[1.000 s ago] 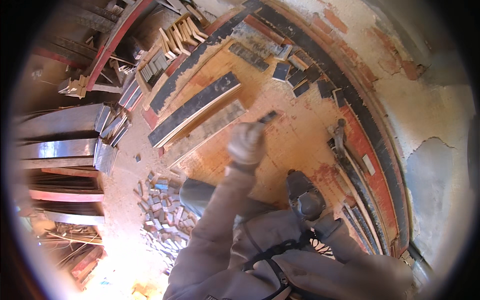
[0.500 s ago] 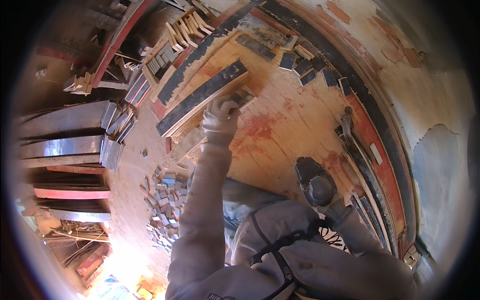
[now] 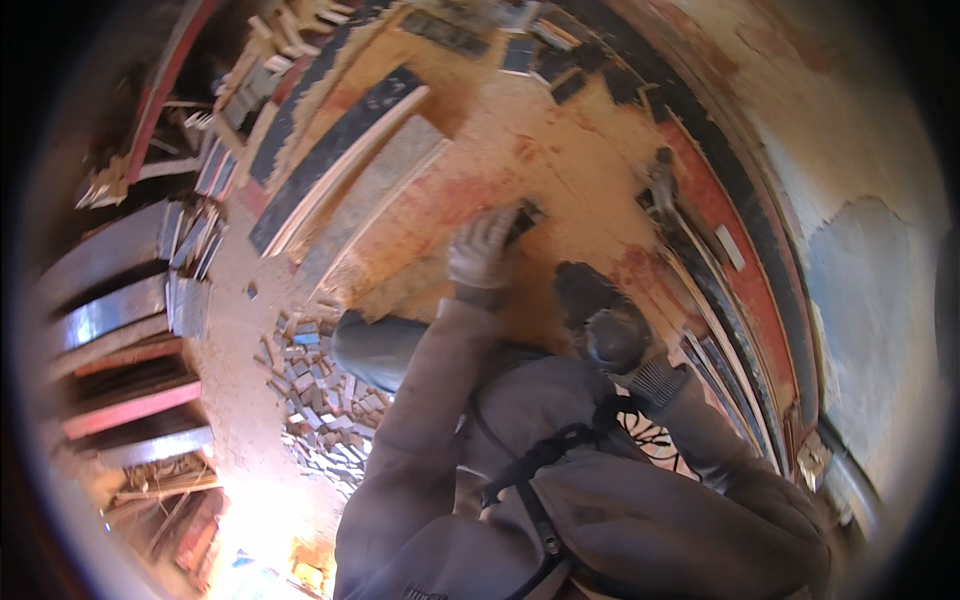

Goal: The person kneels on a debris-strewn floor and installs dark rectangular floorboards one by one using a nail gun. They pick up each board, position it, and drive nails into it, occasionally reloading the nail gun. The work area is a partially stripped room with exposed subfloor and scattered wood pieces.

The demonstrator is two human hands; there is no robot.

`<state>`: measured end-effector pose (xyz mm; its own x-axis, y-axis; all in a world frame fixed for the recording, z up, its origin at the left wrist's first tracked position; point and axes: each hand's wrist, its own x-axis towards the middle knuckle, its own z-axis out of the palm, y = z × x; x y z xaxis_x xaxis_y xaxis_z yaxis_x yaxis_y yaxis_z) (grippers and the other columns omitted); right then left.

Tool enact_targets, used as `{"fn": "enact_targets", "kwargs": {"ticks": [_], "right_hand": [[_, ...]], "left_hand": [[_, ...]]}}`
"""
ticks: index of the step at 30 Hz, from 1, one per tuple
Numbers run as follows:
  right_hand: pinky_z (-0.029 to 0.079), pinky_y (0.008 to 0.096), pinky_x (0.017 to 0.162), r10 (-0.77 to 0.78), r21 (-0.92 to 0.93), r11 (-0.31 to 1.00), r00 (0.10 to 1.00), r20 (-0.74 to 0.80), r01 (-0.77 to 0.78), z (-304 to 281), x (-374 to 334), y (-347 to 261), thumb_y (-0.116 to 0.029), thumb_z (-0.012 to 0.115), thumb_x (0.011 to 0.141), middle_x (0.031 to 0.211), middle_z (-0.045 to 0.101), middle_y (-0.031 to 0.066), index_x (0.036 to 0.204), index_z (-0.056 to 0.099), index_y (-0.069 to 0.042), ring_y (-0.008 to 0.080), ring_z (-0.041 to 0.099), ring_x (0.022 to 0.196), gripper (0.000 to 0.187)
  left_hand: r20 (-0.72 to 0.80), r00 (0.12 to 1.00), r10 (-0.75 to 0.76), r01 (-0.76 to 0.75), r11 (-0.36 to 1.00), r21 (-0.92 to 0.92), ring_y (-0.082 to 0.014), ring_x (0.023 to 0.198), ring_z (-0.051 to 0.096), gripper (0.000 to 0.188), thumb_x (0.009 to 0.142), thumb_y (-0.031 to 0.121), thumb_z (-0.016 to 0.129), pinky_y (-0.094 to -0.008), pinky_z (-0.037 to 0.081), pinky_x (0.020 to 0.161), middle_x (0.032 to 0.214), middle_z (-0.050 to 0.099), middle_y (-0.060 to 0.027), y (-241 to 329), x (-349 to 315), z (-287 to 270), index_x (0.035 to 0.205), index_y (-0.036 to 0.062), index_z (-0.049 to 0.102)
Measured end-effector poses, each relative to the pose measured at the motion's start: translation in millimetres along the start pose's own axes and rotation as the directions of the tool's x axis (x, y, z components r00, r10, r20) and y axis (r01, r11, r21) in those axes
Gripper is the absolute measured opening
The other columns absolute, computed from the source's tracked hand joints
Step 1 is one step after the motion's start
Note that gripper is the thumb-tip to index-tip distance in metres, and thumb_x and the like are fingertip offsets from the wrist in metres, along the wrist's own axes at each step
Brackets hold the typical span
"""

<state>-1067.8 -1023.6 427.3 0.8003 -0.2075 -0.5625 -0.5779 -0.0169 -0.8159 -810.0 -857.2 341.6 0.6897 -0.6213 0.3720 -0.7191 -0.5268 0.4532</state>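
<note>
My left hand [image 3: 478,250], in a grey glove, reaches over the wooden sheet [image 3: 560,170], its fingers closed around a small dark block [image 3: 524,220]. Blur softens the grip. At the right, close to my body, my right hand [image 3: 632,366] is closed on a dark rounded tool [image 3: 590,300]; tool and hand blend together, so its exact kind is unclear. Beyond my left hand lies a black-faced board [image 3: 340,150] with pale edges. Beside it, on the near side, rests a grey-brown strip of board [image 3: 385,190].
Small block offcuts [image 3: 325,400] lie heaped on the floor left of my leg. Stacked panels [image 3: 115,310] line the far left. Several dark blocks [image 3: 570,85] sit at the sheet's far edge. Long strips [image 3: 720,300] lie along the right, by the wall [image 3: 860,270].
My left hand has come off the black-faced board and drawn nearer, to the right, with the small dark block. The board and the grey-brown strip now lie apart. The dark tool has shifted left.
</note>
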Motion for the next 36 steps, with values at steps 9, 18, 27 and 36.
{"fn": "enact_targets", "kwargs": {"ticks": [9, 18, 27, 36], "right_hand": [[0.057, 0.0467, 0.102, -0.022, -0.445, 0.896, 0.999, -0.034, 0.005, -1, -3, -12, -0.043, 0.103, 0.058, 0.124, 0.072, 0.0205, 0.148, 0.054, -0.010, 0.0366, 0.070, 0.118, 0.107], [0.058, 0.0489, 0.095, -0.004, -0.430, 0.903, 1.000, -0.023, -0.007, 3, -9, 33, -0.044, 0.100, 0.054, 0.116, 0.071, 0.0224, 0.149, 0.054, -0.008, 0.0390, 0.070, 0.109, 0.112], [0.056, 0.0464, 0.102, 0.109, -0.548, 0.831, 0.994, -0.002, -0.092, -3, -14, 5, -0.037, 0.098, 0.057, 0.126, 0.070, 0.0207, 0.152, 0.052, -0.007, 0.0375, 0.067, 0.119, 0.109], [0.048, 0.0418, 0.113, -0.128, -0.117, 0.986, 0.988, -0.089, 0.118, 5, 1, -7, -0.042, 0.069, 0.095, 0.137, 0.067, 0.0119, 0.137, 0.066, -0.011, 0.0293, 0.062, 0.130, 0.053]], "left_hand": [[0.035, 0.989, -0.143, 0.144, 0.988, -0.047, -0.0340, 0.122, 0.065, 0.067, 0.069, 0.027, 0.093, -0.0486, 0.051, 0.106, 0.124, 0.074, -0.0097, 11, 8, 17, 0.131, 0.0147, 0.071], [0.054, 0.979, -0.195, 0.197, 0.979, -0.053, -0.0350, 0.121, 0.067, 0.059, 0.069, 0.029, 0.094, -0.0476, 0.052, 0.108, 0.127, 0.074, -0.0108, 3, 2, 15, 0.123, 0.0111, 0.077], [0.071, 0.965, -0.254, 0.257, 0.966, -0.036, -0.0334, 0.114, 0.068, 0.057, 0.063, 0.019, 0.094, -0.0463, 0.057, 0.099, 0.121, 0.076, -0.0074, 5, 7, 16, 0.118, 0.0165, 0.079], [0.088, 0.962, -0.258, 0.262, 0.964, -0.045, -0.0323, 0.111, 0.069, 0.054, 0.065, 0.017, 0.093, -0.0438, 0.057, 0.099, 0.119, 0.077, -0.0078, 5, 9, 11, 0.118, 0.0144, 0.080]]}}
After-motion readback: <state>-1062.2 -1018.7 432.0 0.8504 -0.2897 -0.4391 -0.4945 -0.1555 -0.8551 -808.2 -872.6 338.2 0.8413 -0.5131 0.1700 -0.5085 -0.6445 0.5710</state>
